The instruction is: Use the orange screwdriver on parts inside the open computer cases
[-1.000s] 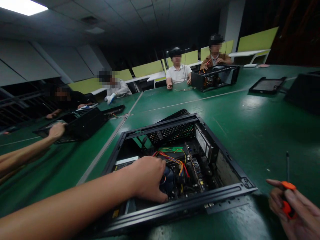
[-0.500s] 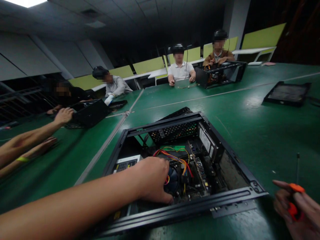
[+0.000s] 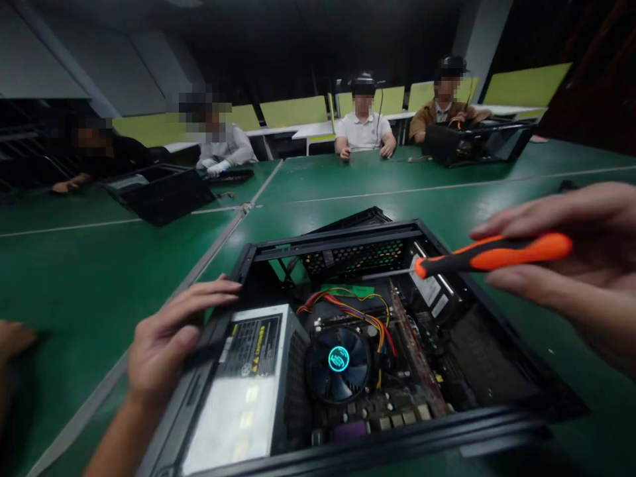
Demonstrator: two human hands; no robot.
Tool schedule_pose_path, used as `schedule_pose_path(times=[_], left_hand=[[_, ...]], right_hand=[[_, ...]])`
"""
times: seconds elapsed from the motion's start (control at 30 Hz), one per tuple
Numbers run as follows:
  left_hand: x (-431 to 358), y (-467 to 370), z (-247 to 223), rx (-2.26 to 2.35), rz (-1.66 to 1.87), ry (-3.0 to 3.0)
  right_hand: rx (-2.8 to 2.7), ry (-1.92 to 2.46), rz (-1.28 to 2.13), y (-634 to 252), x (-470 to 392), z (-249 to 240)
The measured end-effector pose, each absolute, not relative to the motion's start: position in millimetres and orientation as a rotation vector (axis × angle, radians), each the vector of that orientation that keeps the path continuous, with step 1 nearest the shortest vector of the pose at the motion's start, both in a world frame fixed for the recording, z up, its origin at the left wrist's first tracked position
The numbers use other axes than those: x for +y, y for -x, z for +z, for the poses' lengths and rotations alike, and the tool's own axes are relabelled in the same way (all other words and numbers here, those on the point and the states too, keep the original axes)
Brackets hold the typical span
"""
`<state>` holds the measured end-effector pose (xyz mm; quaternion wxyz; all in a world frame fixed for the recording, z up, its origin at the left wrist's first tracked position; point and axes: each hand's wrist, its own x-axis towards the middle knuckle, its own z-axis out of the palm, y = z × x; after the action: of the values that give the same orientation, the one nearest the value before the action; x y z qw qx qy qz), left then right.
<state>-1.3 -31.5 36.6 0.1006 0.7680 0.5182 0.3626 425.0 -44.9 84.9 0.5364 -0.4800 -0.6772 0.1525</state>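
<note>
In the head view, an opened black computer case lies on the green table, its inside facing up. My left hand rests at the case's left edge, fingers stretched out along the frame and nothing in them. Over the right side, my right hand grips a screwdriver with an orange and black handle, its thin shaft pointing left above the case. Inside sit a silver power supply, a round cooling fan with a bright centre, a bundle of coloured cables, an upright card and a hard drive.
Beyond the case lies a dark panel. Across the table several people sit, with another opened case at the left and one at the far right. Part of another person's hand shows at the left edge.
My left hand has left the inside of the case for its left edge, uncovering the fan. My right hand has raised the screwdriver from the right side to above the case.
</note>
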Motion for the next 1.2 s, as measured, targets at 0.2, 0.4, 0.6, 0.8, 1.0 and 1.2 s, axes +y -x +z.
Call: schedule_pose_path(times=[0.2,0.4,0.6,0.8,1.0,1.2], left_hand=[[-26.8,11.6,-16.6,1.317,1.356,-2.226],[-21.9,9.9,-18.5,1.248,1.439,-2.188],[-25.4,5.4,-19.0,1.264,1.457,-2.108],[-30.3,2.7,-11.9,1.311,1.449,-2.068],[-31.4,3.5,-10.8,1.4,1.393,-2.014],[-29.9,-0.6,-11.0,1.273,1.467,-2.055]], right_hand=[[-2.301,0.91,0.254,-364.7,-4.0,83.2],[-2.378,0.905,0.261,-356.4,1.0,72.7],[-2.372,0.93,0.237,-355.6,1.5,72.2],[-2.368,0.935,0.241,-352.9,-0.1,72.1],[-2.366,0.932,0.246,-353.8,-0.8,72.1],[-2.361,0.923,0.272,-353.1,-0.3,73.2]])
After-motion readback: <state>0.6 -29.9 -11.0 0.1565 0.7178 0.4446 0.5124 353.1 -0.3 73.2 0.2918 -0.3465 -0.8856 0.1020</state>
